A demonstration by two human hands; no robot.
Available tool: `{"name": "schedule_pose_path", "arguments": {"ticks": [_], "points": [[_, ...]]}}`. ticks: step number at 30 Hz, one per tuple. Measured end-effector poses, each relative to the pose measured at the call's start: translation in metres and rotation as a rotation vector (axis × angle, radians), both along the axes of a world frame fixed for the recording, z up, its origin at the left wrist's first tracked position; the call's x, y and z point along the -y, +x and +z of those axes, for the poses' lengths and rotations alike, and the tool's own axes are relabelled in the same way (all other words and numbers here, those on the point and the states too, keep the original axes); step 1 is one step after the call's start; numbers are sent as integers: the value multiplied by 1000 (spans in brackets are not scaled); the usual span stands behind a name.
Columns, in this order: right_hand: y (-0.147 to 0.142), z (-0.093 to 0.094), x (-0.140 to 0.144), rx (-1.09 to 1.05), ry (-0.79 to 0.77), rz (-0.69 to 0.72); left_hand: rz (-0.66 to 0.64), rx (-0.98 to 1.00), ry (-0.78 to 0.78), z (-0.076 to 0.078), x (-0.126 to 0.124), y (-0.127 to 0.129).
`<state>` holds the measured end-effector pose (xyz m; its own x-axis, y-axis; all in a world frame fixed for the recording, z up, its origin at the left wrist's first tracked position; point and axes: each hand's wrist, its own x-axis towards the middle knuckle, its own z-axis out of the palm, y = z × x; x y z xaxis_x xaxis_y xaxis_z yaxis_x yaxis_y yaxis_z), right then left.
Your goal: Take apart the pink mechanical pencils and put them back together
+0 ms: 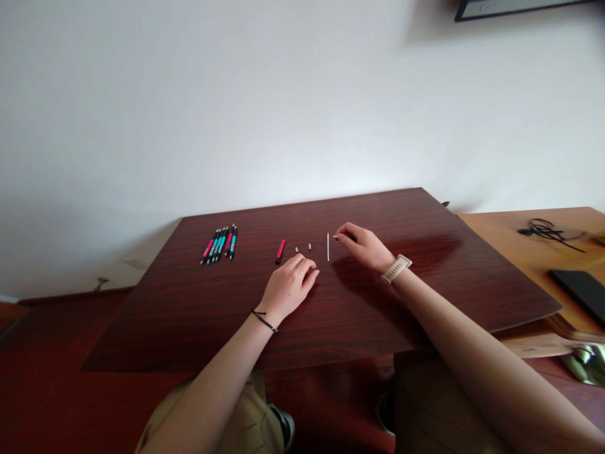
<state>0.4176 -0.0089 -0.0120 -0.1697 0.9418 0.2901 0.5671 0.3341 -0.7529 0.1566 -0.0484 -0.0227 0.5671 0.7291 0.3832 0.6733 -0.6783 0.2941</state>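
Note:
My left hand lies palm down on the dark wooden table. Its fingers are loosely bent, the thumb is a little apart, and nothing shows in it. Just beyond it are a pink and black pen barrel and two small silvery pen parts, a left one and a right one. A thin white pen refill stretches lengthwise between my hands. To its right, my right hand pinches a small pale piece between thumb and fingertips; most of that piece is hidden.
Several pink, blue and black pens are lined up at the table's left. On the right, a lighter wooden table holds a coiled black cable and a flat black object. A white wall rises behind.

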Motion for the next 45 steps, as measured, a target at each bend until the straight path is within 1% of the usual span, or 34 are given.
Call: {"name": "schedule_pose_path", "arguments": {"ticks": [4, 6, 11, 17, 21, 24, 27, 29, 31, 33, 35, 40, 43, 45], "points": [[-29, 4, 21, -67, -77, 317, 32, 48, -1, 1, 0, -1], [-38, 2, 28, -98, -110, 382, 23, 48, -2, 1, 0, -1], [-47, -2, 36, -99, -128, 300, 9, 41, 6, 2, 0, -1], [-44, 4, 39, -68, -145, 237, 3, 48, 14, 4, 2, 0], [-36, -1, 31, -73, -236, 186, -6, 67, 31, 5, 3, 0], [-32, -6, 25, -153, -271, 231, -14, 68, 37, 6, 3, -2], [-29, -5, 25, -359, -302, 313, -4, 75, 51, 6, 2, -4], [-28, -1, 28, -501, -367, 358, 10, 87, 58, 7, 2, -5], [-28, 3, 30, -573, -455, 376, 14, 88, 62, 7, 2, -5], [-29, 3, 31, -574, -540, 381, 8, 74, 69, 7, 2, -5], [-31, 1, 30, -545, -578, 391, -5, 55, 76, 6, 2, -4], [-34, -6, 28, -512, -552, 440, -23, 31, 92, 5, 3, -3], [-29, -2, 27, -532, -537, 458, -15, 37, 104, 4, 4, -4], [-22, 2, 25, -542, -504, 425, 6, 46, 117, 4, 4, -5]]}}
